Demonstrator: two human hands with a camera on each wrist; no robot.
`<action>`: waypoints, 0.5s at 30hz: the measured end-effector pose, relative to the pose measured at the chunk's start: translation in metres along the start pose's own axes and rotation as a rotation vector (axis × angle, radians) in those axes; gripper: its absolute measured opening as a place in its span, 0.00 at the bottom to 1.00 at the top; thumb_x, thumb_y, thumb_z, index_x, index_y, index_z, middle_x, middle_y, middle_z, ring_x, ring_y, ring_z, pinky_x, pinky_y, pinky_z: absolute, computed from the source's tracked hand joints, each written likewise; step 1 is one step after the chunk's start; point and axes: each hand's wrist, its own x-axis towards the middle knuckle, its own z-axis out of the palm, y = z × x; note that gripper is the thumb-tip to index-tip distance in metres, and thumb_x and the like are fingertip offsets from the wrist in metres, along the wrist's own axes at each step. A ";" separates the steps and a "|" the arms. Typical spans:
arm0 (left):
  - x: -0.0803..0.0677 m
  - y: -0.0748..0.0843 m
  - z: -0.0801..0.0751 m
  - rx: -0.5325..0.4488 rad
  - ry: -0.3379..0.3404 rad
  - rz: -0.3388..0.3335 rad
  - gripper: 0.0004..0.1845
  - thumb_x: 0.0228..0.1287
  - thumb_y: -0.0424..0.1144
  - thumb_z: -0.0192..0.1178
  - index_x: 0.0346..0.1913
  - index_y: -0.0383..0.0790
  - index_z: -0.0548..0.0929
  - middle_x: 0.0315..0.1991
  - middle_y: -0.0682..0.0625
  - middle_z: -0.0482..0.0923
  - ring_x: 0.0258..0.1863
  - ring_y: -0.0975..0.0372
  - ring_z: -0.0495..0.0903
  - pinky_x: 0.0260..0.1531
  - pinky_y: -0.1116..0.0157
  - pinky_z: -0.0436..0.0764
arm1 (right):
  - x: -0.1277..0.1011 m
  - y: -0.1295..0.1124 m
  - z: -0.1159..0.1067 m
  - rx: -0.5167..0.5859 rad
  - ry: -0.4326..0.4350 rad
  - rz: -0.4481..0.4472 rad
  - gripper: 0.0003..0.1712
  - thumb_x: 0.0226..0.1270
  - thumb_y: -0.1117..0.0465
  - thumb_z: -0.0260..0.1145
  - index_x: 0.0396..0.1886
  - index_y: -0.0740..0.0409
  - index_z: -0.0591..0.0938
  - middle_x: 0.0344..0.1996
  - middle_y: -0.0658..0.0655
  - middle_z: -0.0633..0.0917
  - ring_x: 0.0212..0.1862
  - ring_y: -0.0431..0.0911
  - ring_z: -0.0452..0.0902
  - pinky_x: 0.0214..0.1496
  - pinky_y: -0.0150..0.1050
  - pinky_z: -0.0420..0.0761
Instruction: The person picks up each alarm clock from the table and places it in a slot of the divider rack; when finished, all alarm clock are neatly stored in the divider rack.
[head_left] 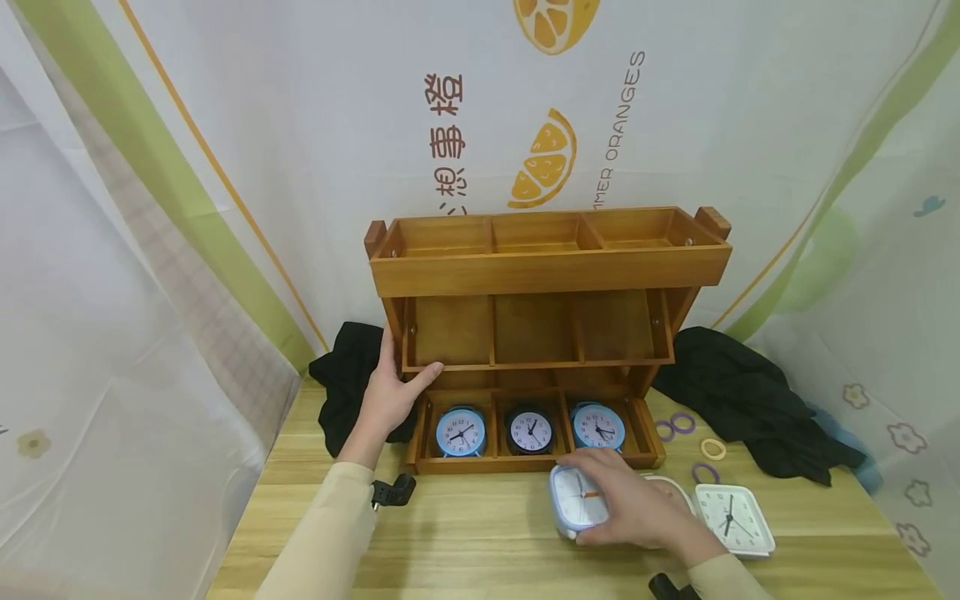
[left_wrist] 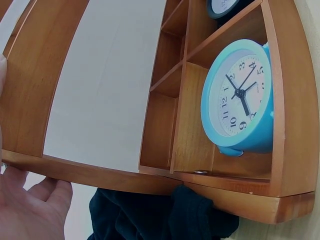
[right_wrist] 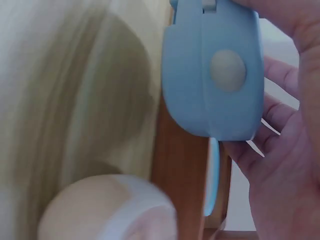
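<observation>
A three-tier wooden shelf (head_left: pixel 547 271) stands at the back of the table. Its bottom tier holds a blue round clock (head_left: pixel 460 432), a black one (head_left: pixel 530 431) and another blue one (head_left: pixel 597 427). My left hand (head_left: pixel 396 382) rests flat against the shelf's left side, with the thumb on the middle tier's front edge. In the left wrist view the left hand (left_wrist: pixel 30 210) touches the shelf (left_wrist: pixel 100 175) near the blue round clock (left_wrist: pixel 240 97). My right hand (head_left: pixel 622 500) grips a blue square clock (head_left: pixel 573 500) on the table in front of the shelf. The right wrist view shows the clock's blue back (right_wrist: pixel 212 65) inside my curled fingers (right_wrist: pixel 285 165).
A white square clock (head_left: pixel 731 518) lies to the right of my right hand, and another white thing is partly hidden under that hand. Black cloths lie on the left (head_left: pixel 348 375) and right (head_left: pixel 750 400) of the shelf. Purple rings (head_left: pixel 673 427) and a yellow ring (head_left: pixel 713 449) lie at right. A black plug (head_left: pixel 393 490) sits by my left forearm.
</observation>
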 end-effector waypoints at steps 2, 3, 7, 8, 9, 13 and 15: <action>0.000 0.000 0.000 -0.004 -0.002 0.005 0.59 0.68 0.59 0.69 0.83 0.73 0.31 0.84 0.48 0.51 0.79 0.47 0.61 0.73 0.43 0.65 | 0.004 -0.003 -0.004 -0.007 0.012 -0.002 0.54 0.44 0.40 0.87 0.73 0.47 0.76 0.68 0.49 0.75 0.69 0.52 0.69 0.65 0.58 0.77; 0.000 0.000 0.000 -0.006 -0.003 0.007 0.59 0.68 0.59 0.69 0.83 0.73 0.31 0.84 0.47 0.51 0.79 0.48 0.61 0.73 0.43 0.65 | 0.007 -0.005 -0.006 -0.010 0.022 -0.007 0.54 0.44 0.40 0.87 0.72 0.47 0.76 0.68 0.50 0.75 0.70 0.53 0.69 0.65 0.59 0.77; 0.000 0.000 0.000 0.000 -0.003 0.005 0.59 0.68 0.59 0.69 0.83 0.73 0.31 0.84 0.48 0.50 0.79 0.48 0.60 0.74 0.43 0.65 | 0.014 -0.011 -0.012 0.003 0.064 -0.022 0.54 0.44 0.41 0.88 0.73 0.47 0.76 0.69 0.52 0.75 0.69 0.54 0.68 0.62 0.58 0.79; 0.000 0.000 0.000 0.002 -0.003 0.003 0.59 0.68 0.60 0.69 0.83 0.73 0.31 0.84 0.48 0.50 0.79 0.48 0.59 0.74 0.43 0.64 | 0.015 -0.013 -0.013 0.007 0.073 -0.018 0.54 0.44 0.41 0.88 0.73 0.46 0.76 0.69 0.52 0.75 0.69 0.54 0.68 0.62 0.58 0.79; 0.000 -0.001 0.001 0.004 -0.004 0.003 0.59 0.68 0.60 0.69 0.83 0.72 0.31 0.84 0.48 0.50 0.79 0.48 0.59 0.74 0.43 0.64 | 0.016 -0.014 -0.014 0.010 0.083 -0.015 0.55 0.43 0.42 0.88 0.73 0.46 0.76 0.69 0.51 0.75 0.69 0.54 0.68 0.61 0.57 0.79; 0.000 -0.001 0.001 0.006 -0.002 0.004 0.59 0.67 0.61 0.69 0.83 0.73 0.31 0.84 0.48 0.49 0.80 0.48 0.58 0.74 0.42 0.64 | 0.021 -0.019 -0.016 0.007 0.133 -0.019 0.55 0.40 0.44 0.90 0.72 0.46 0.78 0.69 0.49 0.76 0.69 0.54 0.68 0.60 0.58 0.80; 0.000 -0.001 0.000 0.003 0.002 0.006 0.59 0.67 0.61 0.69 0.83 0.73 0.31 0.84 0.48 0.50 0.79 0.48 0.59 0.74 0.42 0.64 | 0.025 -0.022 -0.018 0.008 0.167 -0.037 0.55 0.38 0.45 0.91 0.71 0.47 0.80 0.68 0.50 0.76 0.68 0.55 0.68 0.60 0.58 0.80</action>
